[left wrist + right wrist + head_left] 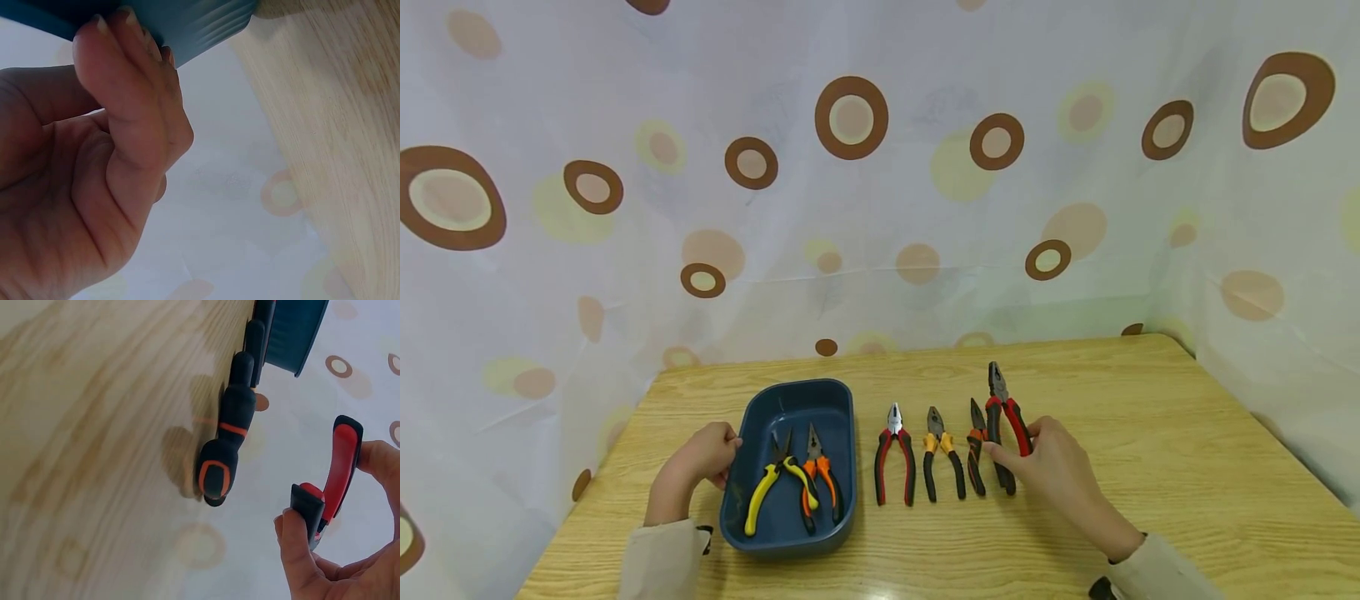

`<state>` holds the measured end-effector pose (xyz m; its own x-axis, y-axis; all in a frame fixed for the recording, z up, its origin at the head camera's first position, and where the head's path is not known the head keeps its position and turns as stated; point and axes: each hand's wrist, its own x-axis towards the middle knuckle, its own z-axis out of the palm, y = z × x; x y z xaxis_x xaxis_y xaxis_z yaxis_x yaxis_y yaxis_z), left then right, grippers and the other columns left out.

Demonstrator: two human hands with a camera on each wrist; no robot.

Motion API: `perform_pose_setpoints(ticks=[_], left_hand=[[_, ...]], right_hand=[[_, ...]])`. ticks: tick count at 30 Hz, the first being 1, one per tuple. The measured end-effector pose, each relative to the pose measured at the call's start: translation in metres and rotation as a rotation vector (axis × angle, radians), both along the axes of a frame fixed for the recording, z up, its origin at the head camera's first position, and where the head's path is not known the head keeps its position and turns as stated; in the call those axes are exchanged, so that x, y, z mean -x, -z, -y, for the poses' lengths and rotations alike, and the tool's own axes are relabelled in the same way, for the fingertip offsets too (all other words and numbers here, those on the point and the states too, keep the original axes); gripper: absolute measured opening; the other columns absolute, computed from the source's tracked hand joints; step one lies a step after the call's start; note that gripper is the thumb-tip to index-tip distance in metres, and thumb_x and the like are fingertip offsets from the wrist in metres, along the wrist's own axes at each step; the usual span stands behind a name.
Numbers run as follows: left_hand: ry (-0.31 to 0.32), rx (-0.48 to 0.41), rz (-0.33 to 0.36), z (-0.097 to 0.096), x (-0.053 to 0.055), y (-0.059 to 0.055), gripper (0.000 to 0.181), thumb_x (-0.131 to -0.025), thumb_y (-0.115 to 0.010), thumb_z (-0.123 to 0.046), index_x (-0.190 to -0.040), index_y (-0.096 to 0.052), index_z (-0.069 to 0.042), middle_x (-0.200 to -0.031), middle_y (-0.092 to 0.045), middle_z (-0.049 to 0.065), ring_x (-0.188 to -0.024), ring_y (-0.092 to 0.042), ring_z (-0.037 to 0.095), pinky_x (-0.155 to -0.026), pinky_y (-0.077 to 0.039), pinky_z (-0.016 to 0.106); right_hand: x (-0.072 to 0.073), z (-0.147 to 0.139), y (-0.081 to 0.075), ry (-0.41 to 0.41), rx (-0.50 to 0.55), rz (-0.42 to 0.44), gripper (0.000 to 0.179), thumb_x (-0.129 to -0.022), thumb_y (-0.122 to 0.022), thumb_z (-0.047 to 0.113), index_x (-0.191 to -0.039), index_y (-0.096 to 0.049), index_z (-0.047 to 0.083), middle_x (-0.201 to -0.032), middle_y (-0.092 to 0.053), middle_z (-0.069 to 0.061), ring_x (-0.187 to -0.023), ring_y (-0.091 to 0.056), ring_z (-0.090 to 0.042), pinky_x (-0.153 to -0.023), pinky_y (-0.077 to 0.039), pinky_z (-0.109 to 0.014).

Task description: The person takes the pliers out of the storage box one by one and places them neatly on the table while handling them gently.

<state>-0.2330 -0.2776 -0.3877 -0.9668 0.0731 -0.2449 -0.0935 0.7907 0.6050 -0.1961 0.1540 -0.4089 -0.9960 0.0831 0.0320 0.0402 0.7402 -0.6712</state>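
My right hand (1060, 467) grips combination pliers with red-and-black handles (1019, 429), pinching them between thumb and fingers, jaws pointing away from me. In the right wrist view these pliers (343, 465) are raised off the table with their handles spread. Just beneath lie orange-and-black pliers (975, 457), partly covered by the held pair. At the left, my left hand (706, 454) holds the near-left side of a blue box (790, 546), its fingertips against the outer wall in the left wrist view. Inside the box are yellow-handled pliers (763, 498) and orange-handled long-nose pliers (826, 473).
Between the box and my right hand, red-and-black pliers (894, 433) and yellow-and-black pliers (936, 437) lie in a row, jaws facing away. All stand on a wooden table (1172, 433). A patterned white sheet (910, 208) hangs behind it and at the sides.
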Motion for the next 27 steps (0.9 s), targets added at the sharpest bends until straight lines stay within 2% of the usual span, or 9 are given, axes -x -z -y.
perform_pose_setpoints(ticks=[8, 15, 22, 27], left_hand=[[-0.002, -0.008, -0.006, 0.000, -0.001, 0.000, 0.017, -0.101, -0.041, -0.002, -0.092, -0.051, 0.009, -0.068, -0.049, 0.012, -0.053, -0.052, 0.018, -0.051, -0.054, 0.030], [0.002, -0.012, -0.010, 0.001, 0.000, 0.000, 0.018, -0.101, -0.041, -0.002, -0.092, -0.051, 0.009, -0.070, -0.050, 0.013, -0.055, -0.052, 0.019, -0.051, -0.054, 0.031], [0.002, -0.013, 0.000, 0.001, -0.001, 0.000, 0.017, -0.101, -0.041, -0.002, -0.093, -0.051, 0.009, -0.071, -0.050, 0.013, -0.055, -0.052, 0.020, -0.052, -0.054, 0.031], [0.004, -0.011, -0.003, 0.000, -0.001, -0.001, 0.017, -0.101, -0.041, -0.002, -0.093, -0.051, 0.009, -0.070, -0.050, 0.013, -0.055, -0.053, 0.020, -0.052, -0.055, 0.031]], right_hand=[[0.005, -0.016, 0.005, 0.018, -0.038, 0.007, 0.069, -0.082, -0.071, 0.050, -0.104, -0.051, -0.013, -0.067, -0.051, -0.009, -0.048, -0.043, -0.017, -0.043, -0.036, -0.029], [0.009, -0.023, 0.010, 0.028, -0.064, 0.001, 0.062, -0.082, -0.072, 0.047, -0.096, -0.051, -0.010, -0.068, -0.048, -0.010, -0.050, -0.042, -0.018, -0.044, -0.036, -0.029], [0.012, -0.028, 0.013, -0.001, -0.118, -0.025, 0.051, -0.082, -0.073, 0.043, -0.076, -0.047, -0.001, -0.065, -0.042, -0.009, -0.050, -0.040, -0.018, -0.043, -0.034, -0.029], [0.015, -0.032, 0.015, -0.022, -0.169, -0.032, 0.052, -0.082, -0.073, 0.043, -0.068, -0.042, 0.004, -0.061, -0.038, -0.006, -0.048, -0.034, -0.016, -0.042, -0.029, -0.026]])
